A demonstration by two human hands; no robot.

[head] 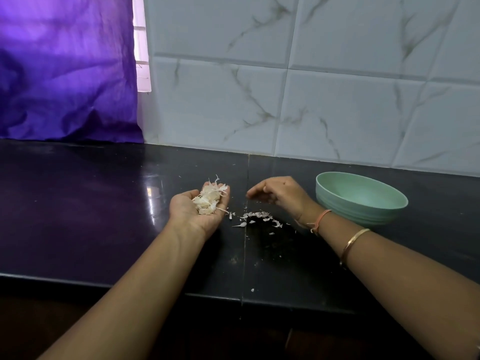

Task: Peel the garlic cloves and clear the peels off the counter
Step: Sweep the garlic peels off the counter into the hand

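Pale mint-green round bowl [361, 215] with ridged outer wall, upright at right, near the wall. Behind it, glossy white wall tiles with grey marble veining [311, 94], split by dark grout lines. At left, crumpled purple fabric curtain [65, 74], hanging beside the tiles. Between curtain and tiles, narrow bright pinkish window strip [141, 48].
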